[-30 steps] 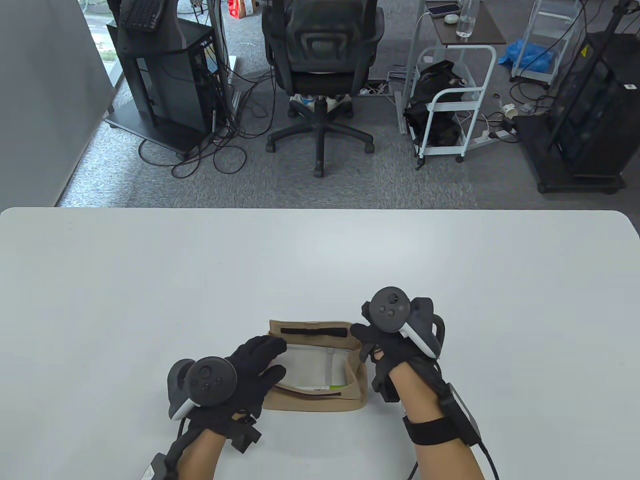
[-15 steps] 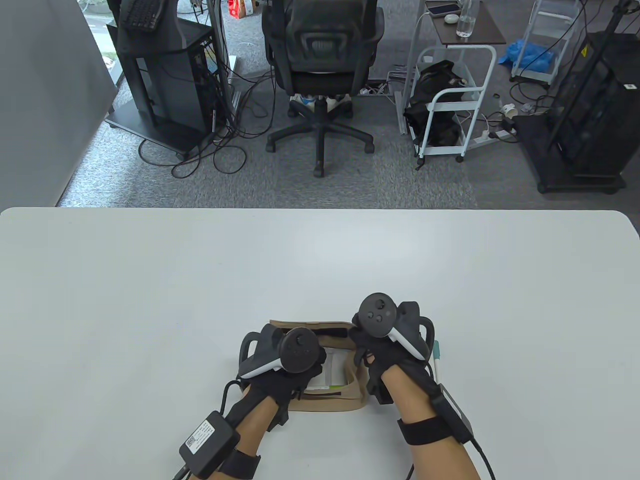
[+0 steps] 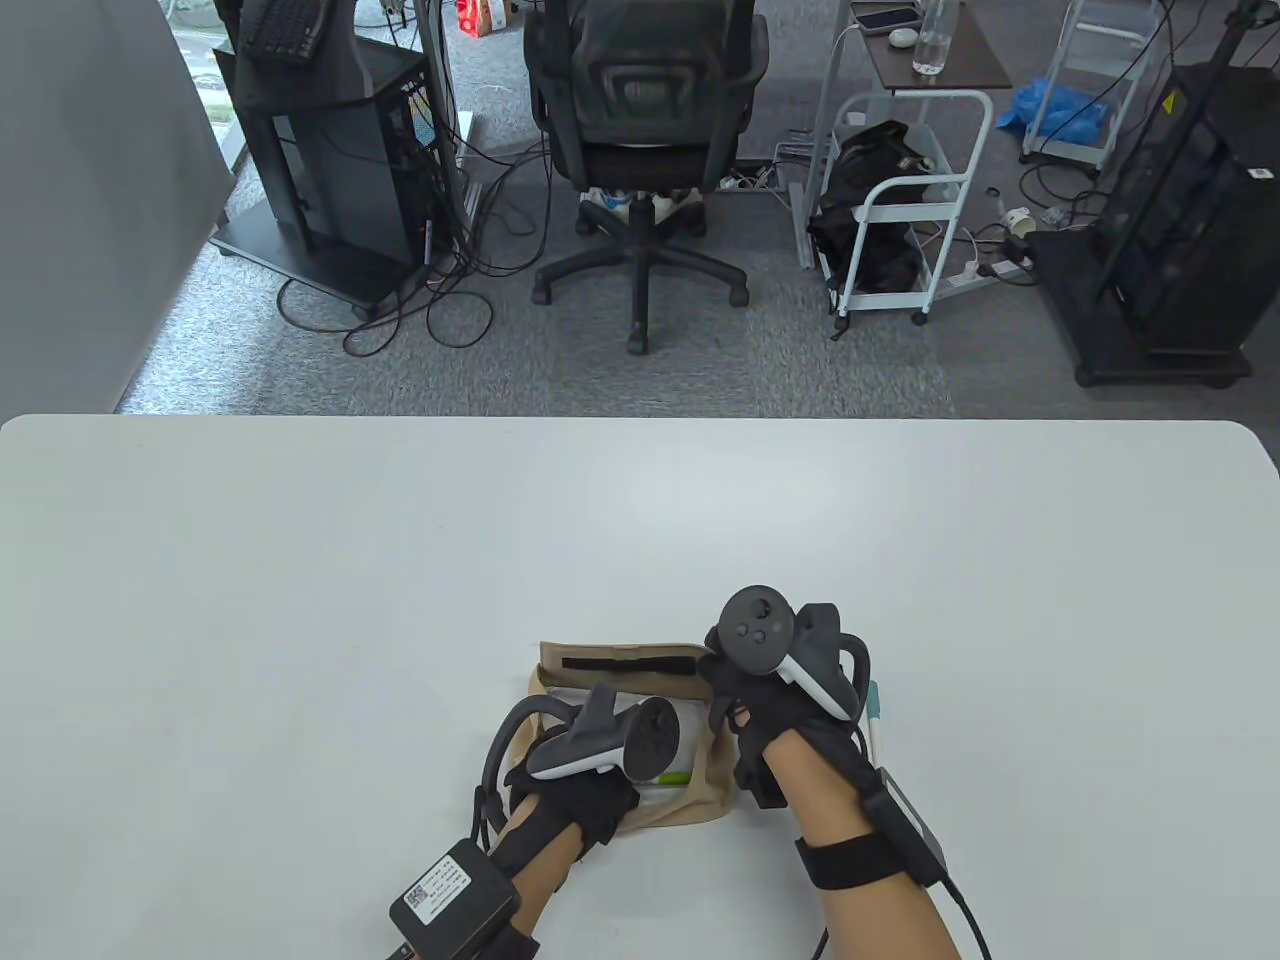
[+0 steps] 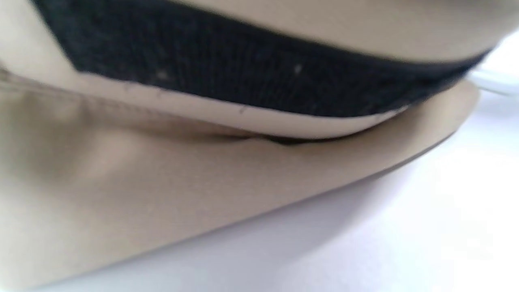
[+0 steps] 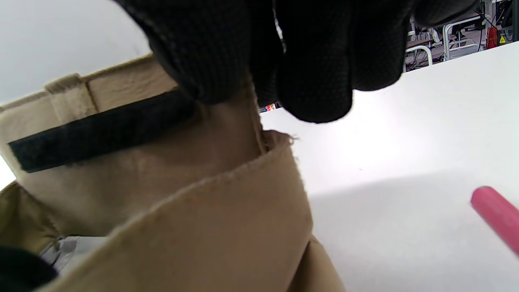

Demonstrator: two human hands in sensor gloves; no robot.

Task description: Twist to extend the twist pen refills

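Pens not yet out: right grip (image 3: 735,690) pinches pouch (image 3: 700,795) flap open, left grip (image 3: 590,790) reaches inside, fingers hidden; twisting remains.

Black office chair (image 3: 640,150) on grey carpet (image 3: 700,350).

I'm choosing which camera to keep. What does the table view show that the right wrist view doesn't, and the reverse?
Only the table view: the left hand inside the pouch and a pale teal-tipped pen. Only the right wrist view: a pink cylindrical end on the table. Both: the tan fabric pouch, its black fastener strip, and the right hand gripping its edge.
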